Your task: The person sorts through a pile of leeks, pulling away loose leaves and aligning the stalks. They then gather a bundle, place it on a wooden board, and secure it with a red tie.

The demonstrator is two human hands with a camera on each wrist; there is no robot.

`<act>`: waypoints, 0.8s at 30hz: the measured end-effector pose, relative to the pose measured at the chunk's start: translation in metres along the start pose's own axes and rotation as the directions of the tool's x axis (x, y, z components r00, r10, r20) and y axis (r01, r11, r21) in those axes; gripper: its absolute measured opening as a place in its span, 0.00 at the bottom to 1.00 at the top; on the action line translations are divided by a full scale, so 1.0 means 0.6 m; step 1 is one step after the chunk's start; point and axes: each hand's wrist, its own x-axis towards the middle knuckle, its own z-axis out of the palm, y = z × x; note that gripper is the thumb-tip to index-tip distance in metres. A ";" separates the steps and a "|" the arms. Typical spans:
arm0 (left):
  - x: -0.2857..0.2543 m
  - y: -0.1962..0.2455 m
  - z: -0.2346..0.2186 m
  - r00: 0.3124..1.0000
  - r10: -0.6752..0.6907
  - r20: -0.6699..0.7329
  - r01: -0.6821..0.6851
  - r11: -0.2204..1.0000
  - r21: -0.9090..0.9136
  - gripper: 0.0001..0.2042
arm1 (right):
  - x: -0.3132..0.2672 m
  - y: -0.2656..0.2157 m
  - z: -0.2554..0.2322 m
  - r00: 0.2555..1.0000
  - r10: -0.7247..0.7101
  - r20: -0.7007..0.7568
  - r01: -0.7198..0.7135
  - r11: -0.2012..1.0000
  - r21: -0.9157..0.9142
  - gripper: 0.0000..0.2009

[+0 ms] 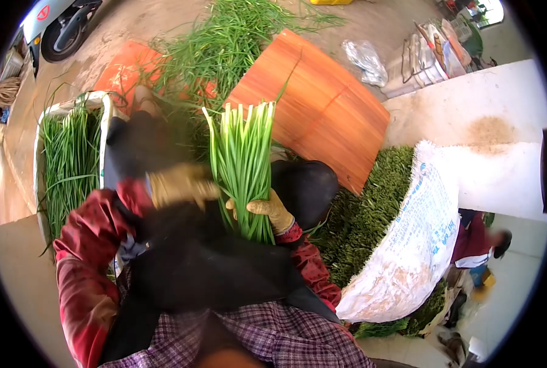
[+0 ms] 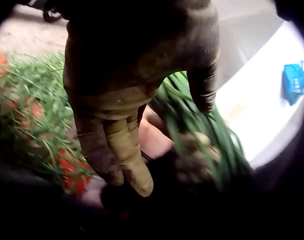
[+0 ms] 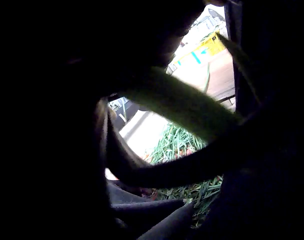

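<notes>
From here, I have the gloved left hand blurred and loosely open beside the green stalks; the right hand grips them, thumb across, above the dark apron. They are long, smooth, pale-ended. Beyond, a wood-grain board and stringy heap lie on the brown floor, a woven sack right, a scooter far left.

Dark leaves over green stalks.
</notes>
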 end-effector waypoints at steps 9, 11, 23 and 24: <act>0.230 0.196 0.189 0.910 0.410 0.068 -0.416 0.895 0.164 0.18 | -0.077 -0.323 -0.061 0.931 -0.216 -0.295 -0.020 0.774 -0.632 0.22; 0.305 0.245 0.208 0.930 0.367 0.037 -0.367 0.911 0.190 0.22 | -0.078 -0.401 -0.087 0.879 -0.388 -0.276 -0.077 0.457 -0.886 0.23; 0.414 0.007 -0.006 0.754 0.657 -0.006 -0.052 0.069 0.996 0.32 | 0.122 -0.339 -0.449 0.751 -0.558 -0.354 -0.598 -0.347 -0.723 0.51; 0.406 -0.010 -0.042 0.721 0.691 -0.059 -0.001 0.086 0.996 0.32 | 0.129 -0.346 -0.405 0.717 -0.503 -0.483 -0.677 -0.335 -0.655 0.52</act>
